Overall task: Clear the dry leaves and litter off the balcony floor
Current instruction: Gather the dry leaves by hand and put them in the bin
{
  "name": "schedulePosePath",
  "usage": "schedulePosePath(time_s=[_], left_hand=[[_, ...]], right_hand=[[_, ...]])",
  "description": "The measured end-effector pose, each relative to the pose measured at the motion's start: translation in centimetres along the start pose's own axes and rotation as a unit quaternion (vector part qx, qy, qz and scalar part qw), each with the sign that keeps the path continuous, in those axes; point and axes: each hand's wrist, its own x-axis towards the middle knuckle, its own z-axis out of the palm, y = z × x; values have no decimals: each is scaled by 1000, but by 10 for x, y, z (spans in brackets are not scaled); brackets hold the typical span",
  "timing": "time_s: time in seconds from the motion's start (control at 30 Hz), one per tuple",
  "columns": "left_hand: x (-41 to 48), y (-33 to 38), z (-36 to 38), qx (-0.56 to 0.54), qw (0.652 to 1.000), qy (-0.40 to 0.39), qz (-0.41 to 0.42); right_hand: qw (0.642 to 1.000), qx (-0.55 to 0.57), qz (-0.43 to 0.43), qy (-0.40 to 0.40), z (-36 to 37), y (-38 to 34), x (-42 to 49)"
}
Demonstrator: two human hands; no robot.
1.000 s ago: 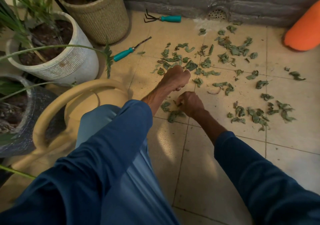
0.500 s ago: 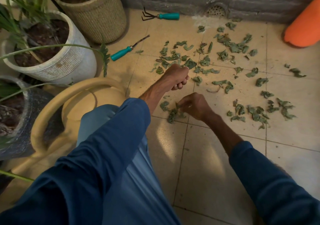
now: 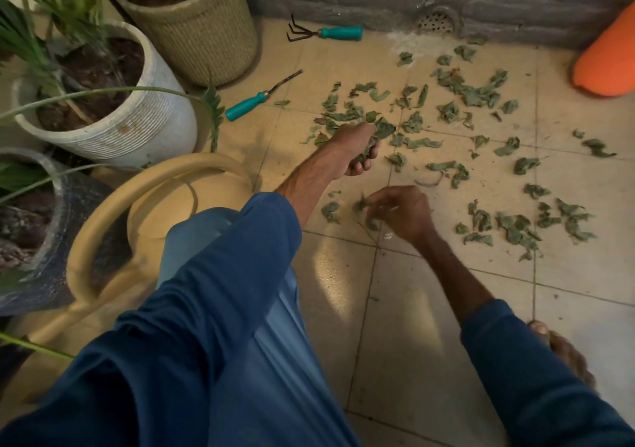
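Note:
Dry green leaves lie scattered over the beige floor tiles, from the grey wall down to the middle of the view. My left hand hovers over the near edge of the scatter, its fingers curled round a bunch of gathered leaves. A little nearer, my right hand is low over the floor and pinches a small leaf at its fingertips. A few loose leaves lie just left of it.
Three plant pots stand at left: a woven one, a white ribbed one, a dark one. A cream watering can sits by my knee. Two teal-handled tools, a drain, an orange object, and my bare foot.
My left hand has turned over, showing the bunch of leaves in its fingers. My right hand has lifted a leaf off the floor and shifted slightly right.

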Motion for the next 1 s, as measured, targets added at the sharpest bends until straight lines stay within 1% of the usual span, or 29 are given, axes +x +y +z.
schedulePosePath(time_s=[0.07, 0.13, 0.2, 0.3, 0.37, 0.47, 0.53, 0.63, 0.8, 0.93, 1.0], left_hand=[[0, 1, -1, -28, 999, 16, -1], [2, 0, -2, -44, 998, 40, -2], [2, -1, -2, -58, 997, 47, -16], [-2, -1, 0, -80, 995, 4, -59], [-8, 0, 4, -95, 991, -47, -82], [-14, 1, 11, -113, 983, -103, -101], [-15, 1, 14, -127, 981, -103, -101], [-14, -1, 15, -143, 980, -102, -94], [-15, -2, 16, -151, 981, -99, -72], [-9, -4, 17, -140, 986, -73, -48], [-4, -4, 16, -127, 990, -59, -34]], right_hand=[[990, 134, 42, 33, -29, -16, 3], [973, 214, 61, 58, -53, -28, 8], [967, 239, 56, 74, -68, -39, 12], [964, 250, 35, 82, -75, -54, 18], [969, 234, 21, 80, -70, -63, 22], [983, 150, 10, 104, -56, -70, 30], [987, 94, 0, 132, -48, -71, 33], [986, 46, -33, 155, -44, -72, 34], [983, -2, -90, 160, -49, -75, 29], [979, -15, -111, 169, -48, -76, 29], [978, -16, -134, 162, -48, -75, 29]])
